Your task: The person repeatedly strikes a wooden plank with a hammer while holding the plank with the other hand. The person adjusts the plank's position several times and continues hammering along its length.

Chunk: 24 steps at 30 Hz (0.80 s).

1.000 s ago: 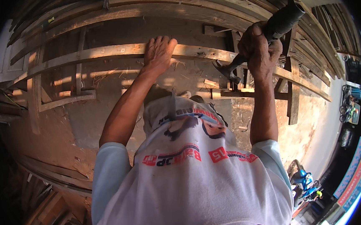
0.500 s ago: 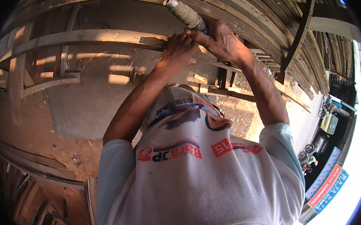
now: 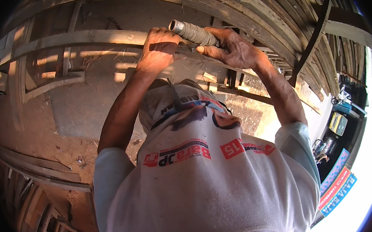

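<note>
My right hand [image 3: 235, 48] is closed around a short metal pipe wrapped in cord [image 3: 199, 35], its bare end pointing to the upper left. Part of the pipe is hidden in my palm. To its left, my left hand [image 3: 159, 49] lies bent over a long wooden beam [image 3: 90, 38], fingers curled on its far side. The fingertips are partly hidden there. The bare end of the pipe is close beside my left knuckles; I cannot tell whether they touch. Both hands are at the far side, arms stretched out from my body.
Long timbers [image 3: 270, 32] are stacked at the far right, with a dark slanting post [image 3: 314, 42] in front of them. Wooden frames [image 3: 21, 75] stand at the left, more [image 3: 51, 229] at the lower left. A sign [image 3: 339, 183] and a bright opening are at the right.
My left hand has slid left along the beam, away from my right hand. My right hand has shifted slightly right and nearer, turning the pipe flatter.
</note>
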Motion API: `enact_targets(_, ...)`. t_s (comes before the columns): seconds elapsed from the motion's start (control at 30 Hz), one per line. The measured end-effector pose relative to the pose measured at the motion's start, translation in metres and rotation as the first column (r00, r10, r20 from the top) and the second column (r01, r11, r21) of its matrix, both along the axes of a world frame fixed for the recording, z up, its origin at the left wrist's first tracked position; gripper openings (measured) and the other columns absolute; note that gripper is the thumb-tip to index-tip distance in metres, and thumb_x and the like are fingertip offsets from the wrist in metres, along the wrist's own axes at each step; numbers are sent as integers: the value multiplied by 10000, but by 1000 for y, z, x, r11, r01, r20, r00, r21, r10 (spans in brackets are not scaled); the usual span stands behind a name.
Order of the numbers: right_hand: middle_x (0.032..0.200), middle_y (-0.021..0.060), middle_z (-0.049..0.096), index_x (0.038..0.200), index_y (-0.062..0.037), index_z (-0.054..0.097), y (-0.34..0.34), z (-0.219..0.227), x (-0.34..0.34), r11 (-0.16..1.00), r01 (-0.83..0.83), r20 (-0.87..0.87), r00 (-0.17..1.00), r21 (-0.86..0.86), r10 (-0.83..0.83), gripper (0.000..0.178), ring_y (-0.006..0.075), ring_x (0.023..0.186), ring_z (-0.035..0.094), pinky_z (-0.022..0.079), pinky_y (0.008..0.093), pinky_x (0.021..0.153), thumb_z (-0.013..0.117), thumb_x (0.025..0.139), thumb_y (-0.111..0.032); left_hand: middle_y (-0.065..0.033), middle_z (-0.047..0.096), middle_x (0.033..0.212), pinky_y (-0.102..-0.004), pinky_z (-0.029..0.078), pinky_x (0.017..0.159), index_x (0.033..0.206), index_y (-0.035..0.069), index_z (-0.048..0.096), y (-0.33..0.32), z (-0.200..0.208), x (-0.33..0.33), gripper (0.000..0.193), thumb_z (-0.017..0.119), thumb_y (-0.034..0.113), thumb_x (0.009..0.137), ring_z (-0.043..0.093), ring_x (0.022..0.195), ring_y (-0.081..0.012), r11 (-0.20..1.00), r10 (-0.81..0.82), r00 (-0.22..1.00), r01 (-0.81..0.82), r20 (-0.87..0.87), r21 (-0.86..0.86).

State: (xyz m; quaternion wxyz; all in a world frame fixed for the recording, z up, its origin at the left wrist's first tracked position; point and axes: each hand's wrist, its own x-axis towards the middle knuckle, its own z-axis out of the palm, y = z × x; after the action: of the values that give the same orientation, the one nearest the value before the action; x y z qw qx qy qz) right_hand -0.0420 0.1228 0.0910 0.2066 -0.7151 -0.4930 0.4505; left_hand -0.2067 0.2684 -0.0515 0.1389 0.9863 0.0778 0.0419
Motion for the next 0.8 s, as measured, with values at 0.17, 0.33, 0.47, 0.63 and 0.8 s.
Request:
enact_targets(0.17,708,103,652,1065,-38,689,-20,6,-9,975,-162,36,987,151,158,352,202,626,621,494,386,615,746,945,-364,-110,693,1065,-461,433,1011,1086,81,695,6,-2,9,509,719,514,821,641,1091,-279,998,7,1000,-9,-23,-60)
enact_targets(0.33,707,76,663,1022,-45,712,-17,6,-5,985,-47,6,999,167,46,280,175,636,633,514,375,647,729,929,-308,-88,673,1060,-422,462,917,1018,105,664,-3,-10,1,248,714,250,822,630,1031,-262,999,23,976,-14,216,-46)
enact_targets(0.47,752,140,715,1035,-66,710,9,-23,-31,995,-97,220,972,37,87,317,279,695,715,561,434,702,706,928,-364,-83,636,1037,-411,449,908,1055,123,631,-1,-11,3,266,698,228,820,607,1029,-257,1000,-7,989,11,148,-22)
enact_targets(0.63,810,171,735,1055,-85,702,18,-38,-48,996,-81,356,933,45,59,345,383,778,726,578,487,730,703,898,-392,-55,626,988,-395,447,866,1044,121,626,-7,-13,-8,272,724,202,803,614,1004,-226,996,22,973,-2,232,-87)
enact_targets(0.8,814,192,725,1103,-80,693,16,-54,-58,993,-113,437,895,37,86,359,387,794,722,571,504,752,694,897,-374,-57,601,956,-408,439,851,1038,135,621,-6,-16,-11,246,697,207,815,604,997,-243,998,12,957,6,290,-60)
